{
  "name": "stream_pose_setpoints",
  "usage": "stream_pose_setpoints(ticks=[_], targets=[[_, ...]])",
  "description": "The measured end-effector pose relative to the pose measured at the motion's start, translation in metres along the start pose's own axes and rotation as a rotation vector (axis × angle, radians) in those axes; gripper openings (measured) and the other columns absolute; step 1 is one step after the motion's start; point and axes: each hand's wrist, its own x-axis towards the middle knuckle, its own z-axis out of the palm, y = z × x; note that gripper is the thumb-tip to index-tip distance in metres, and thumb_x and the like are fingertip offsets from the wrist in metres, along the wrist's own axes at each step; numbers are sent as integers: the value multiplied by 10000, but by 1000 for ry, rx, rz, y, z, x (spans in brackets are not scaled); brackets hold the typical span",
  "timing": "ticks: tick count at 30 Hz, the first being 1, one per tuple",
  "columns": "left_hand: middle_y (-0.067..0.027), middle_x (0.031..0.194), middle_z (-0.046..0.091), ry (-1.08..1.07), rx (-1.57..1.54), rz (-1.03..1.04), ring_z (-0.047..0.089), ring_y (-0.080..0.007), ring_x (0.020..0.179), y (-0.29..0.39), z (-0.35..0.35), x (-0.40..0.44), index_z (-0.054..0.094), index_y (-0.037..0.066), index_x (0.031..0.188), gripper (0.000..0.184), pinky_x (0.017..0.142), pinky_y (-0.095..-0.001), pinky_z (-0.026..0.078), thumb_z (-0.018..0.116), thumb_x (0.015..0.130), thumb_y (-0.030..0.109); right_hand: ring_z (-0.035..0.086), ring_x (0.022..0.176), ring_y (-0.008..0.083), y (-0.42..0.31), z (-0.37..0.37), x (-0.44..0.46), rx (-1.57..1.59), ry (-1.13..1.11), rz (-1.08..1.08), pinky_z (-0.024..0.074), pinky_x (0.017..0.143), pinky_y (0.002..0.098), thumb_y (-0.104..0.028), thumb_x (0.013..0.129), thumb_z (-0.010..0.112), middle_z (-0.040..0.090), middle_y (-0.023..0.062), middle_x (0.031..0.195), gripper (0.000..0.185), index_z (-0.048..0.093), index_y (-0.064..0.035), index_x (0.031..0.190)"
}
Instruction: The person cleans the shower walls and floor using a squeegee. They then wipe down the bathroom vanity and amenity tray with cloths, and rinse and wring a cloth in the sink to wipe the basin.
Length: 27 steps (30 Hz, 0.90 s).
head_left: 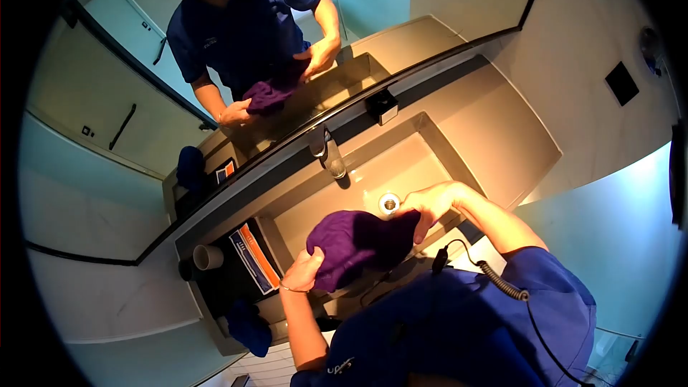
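Note:
A dark purple cloth (pixel 358 247) hangs bunched between my two hands over the front of the sink basin (pixel 448 149). My left hand (pixel 304 270) is closed on the cloth's left edge. At the other end, my right hand (pixel 430 206) pinches a narrow corner of it, with the wrist bent downward. Close to the right fingers lies the round metal drain (pixel 389 204) in the basin floor. The faucet (pixel 333 158) rises behind the cloth at the basin's back edge.
A dark tray (pixel 222 276) on the left of the counter bears a cup (pixel 208 257) and an orange-and-white printed card (pixel 256 258). A blue cloth (pixel 248 327) hangs over the front left edge. A black box (pixel 382 106) stands behind the basin, below the mirror (pixel 401 36).

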Motion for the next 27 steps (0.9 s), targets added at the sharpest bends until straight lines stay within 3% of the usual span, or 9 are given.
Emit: stream_pose_setpoints(ticks=[3, 4, 5, 10, 13, 17, 20, 23, 27], targets=[[-63, 1112, 578, -9, 302, -123, 545, -167, 990, 19, -7, -3, 503, -38, 1205, 510, 875, -306, 441, 548, 900, 367, 568, 1011, 174, -9, -9, 2, 485, 440, 47, 454, 864, 321, -162, 755, 694, 628, 143, 1065, 375, 590, -6, 1081], [-66, 1110, 582, 15, 274, -154, 540, -169, 1003, 21, -7, -3, 521, -38, 1187, 511, 879, -311, 439, 574, 883, 369, 587, 993, 174, -24, -28, -15, -181, 664, 148, 477, 852, 286, -82, 796, 635, 627, 107, 1082, 312, 592, 31, 1084], [-69, 1109, 585, 40, 246, -185, 536, -172, 1016, 23, -8, -3, 538, -38, 1170, 512, 882, -316, 437, 600, 867, 371, 599, 968, 171, -17, -33, -10, 249, 853, -94, 473, 865, 287, -39, 811, 597, 628, 97, 1062, 270, 604, 8, 1078], [-86, 1106, 596, 123, -37, 28, 579, -179, 970, 24, -24, 25, 516, -33, 1196, 474, 885, -325, 457, 626, 860, 283, 594, 1000, 192, 13, -17, 20, 618, 1082, -17, 467, 850, 315, -187, 907, 511, 637, 87, 1040, 262, 596, -90, 1136], [-107, 1132, 585, 160, -107, 121, 578, -214, 1009, 23, -34, 37, 491, -42, 1205, 446, 919, -345, 449, 622, 865, 215, 595, 1003, 234, 27, -1, 31, 1572, 985, -245, 476, 863, 416, -293, 914, 514, 616, 82, 1096, 329, 555, -138, 1202], [-105, 1147, 560, 224, -283, 335, 560, -236, 1034, 11, -46, 38, 488, -17, 1178, 405, 916, -389, 453, 630, 853, 179, 422, 1218, 363, 66, 11, 35, 2075, 837, -607, 289, 1003, 617, -486, 904, 418, 438, 187, 1326, 567, 404, -118, 1336], [-107, 1137, 562, 195, -136, 368, 562, -233, 1018, -3, -59, 32, 475, -7, 1182, 393, 912, -391, 460, 627, 853, 147, 437, 1206, 355, 50, -1, 37, 2105, 811, -503, 322, 1014, 553, -506, 897, 405, 492, 190, 1266, 571, 445, -93, 1290], [-108, 1143, 558, 524, -111, 245, 561, -228, 1014, 24, -59, 32, 463, 0, 1188, 377, 889, -373, 475, 613, 859, 111, 480, 1154, 350, 52, -9, 44, 2086, 907, -338, 344, 1014, 518, -478, 937, 332, 530, 212, 1194, 556, 481, -4, 1187], [-100, 1147, 559, 681, -223, 502, 561, -212, 1014, 70, -65, 81, 474, 16, 1207, 352, 885, -349, 472, 556, 866, 18, 531, 1065, 363, 112, -18, 95, 2157, 991, -213, 368, 983, 544, -365, 969, 334, 563, 198, 1112, 422, 498, 0, 1104]])
